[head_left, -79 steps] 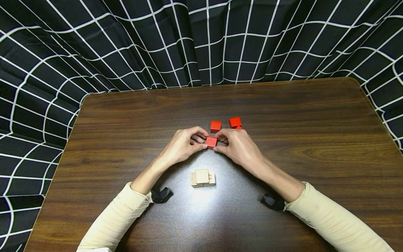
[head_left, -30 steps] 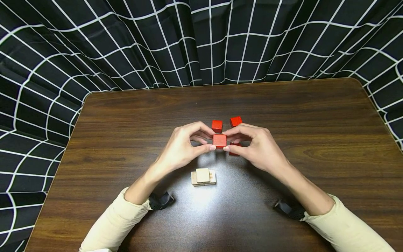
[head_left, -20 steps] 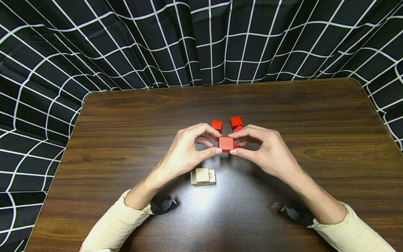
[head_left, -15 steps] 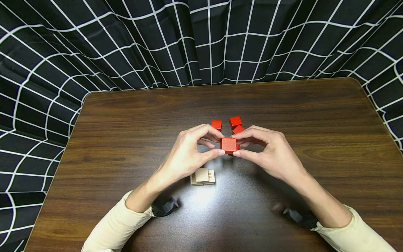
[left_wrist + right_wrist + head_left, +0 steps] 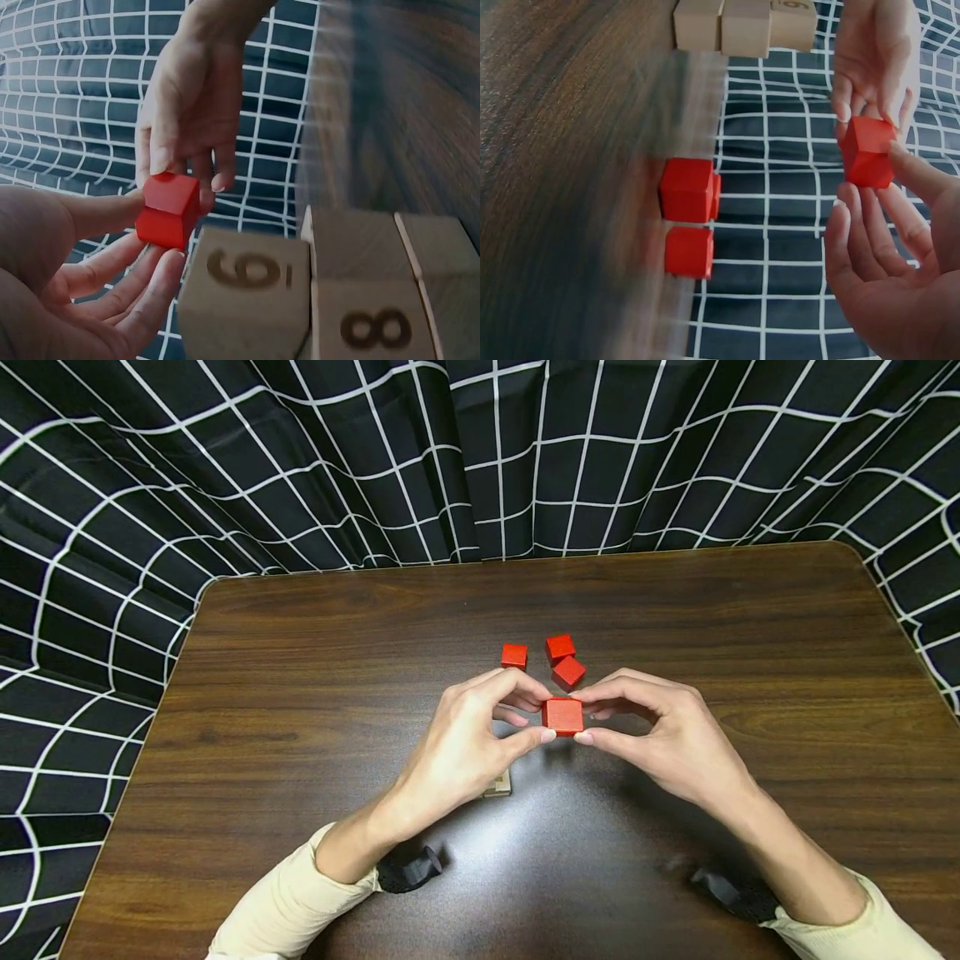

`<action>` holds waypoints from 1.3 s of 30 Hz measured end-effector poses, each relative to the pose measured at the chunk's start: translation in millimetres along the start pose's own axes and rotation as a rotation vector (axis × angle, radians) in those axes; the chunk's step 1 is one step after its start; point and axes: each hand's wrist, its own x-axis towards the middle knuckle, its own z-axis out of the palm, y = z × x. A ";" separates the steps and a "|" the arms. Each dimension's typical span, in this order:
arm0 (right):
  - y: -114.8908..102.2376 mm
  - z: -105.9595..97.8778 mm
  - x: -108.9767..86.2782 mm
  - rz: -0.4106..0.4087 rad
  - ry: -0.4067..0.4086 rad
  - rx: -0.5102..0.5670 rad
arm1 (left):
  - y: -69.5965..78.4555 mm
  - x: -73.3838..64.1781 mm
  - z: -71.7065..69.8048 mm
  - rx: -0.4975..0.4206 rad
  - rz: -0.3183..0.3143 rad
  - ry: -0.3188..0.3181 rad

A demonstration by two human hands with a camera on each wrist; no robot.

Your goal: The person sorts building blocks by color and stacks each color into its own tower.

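Observation:
Both hands hold one red block (image 5: 562,716) between them over the middle of the table. My left hand (image 5: 480,727) pinches its left side with thumb and fingertips; my right hand (image 5: 667,727) pinches its right side the same way. The right wrist view shows the held red block (image 5: 868,151) raised away from the tabletop, with both hands' fingertips on it. Just beyond it lie two red blocks (image 5: 568,673) close together, and another red block (image 5: 513,656) sits to their left, partly behind my left hand's fingers.
Pale wooden blocks (image 5: 498,785) stand near the left hand, mostly hidden under it in the head view. In the left wrist view, dark numerals mark these wooden blocks (image 5: 247,266). A black gridded curtain (image 5: 502,460) hangs past the table's (image 5: 337,627) far edge.
The two hands have carried the red block right and toward the person, and it looks larger. The left hand now covers most of the wooden blocks.

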 end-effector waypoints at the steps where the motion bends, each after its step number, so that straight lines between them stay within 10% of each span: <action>1: -0.5 -1.0 -1.1 -0.001 0.001 0.000 | 0.9 -0.4 1.2 0.000 0.004 0.001; 39: 10.5 -23.0 -36.1 0.072 -0.034 0.034 | 2.5 -24.4 67.9 -0.152 -0.010 0.133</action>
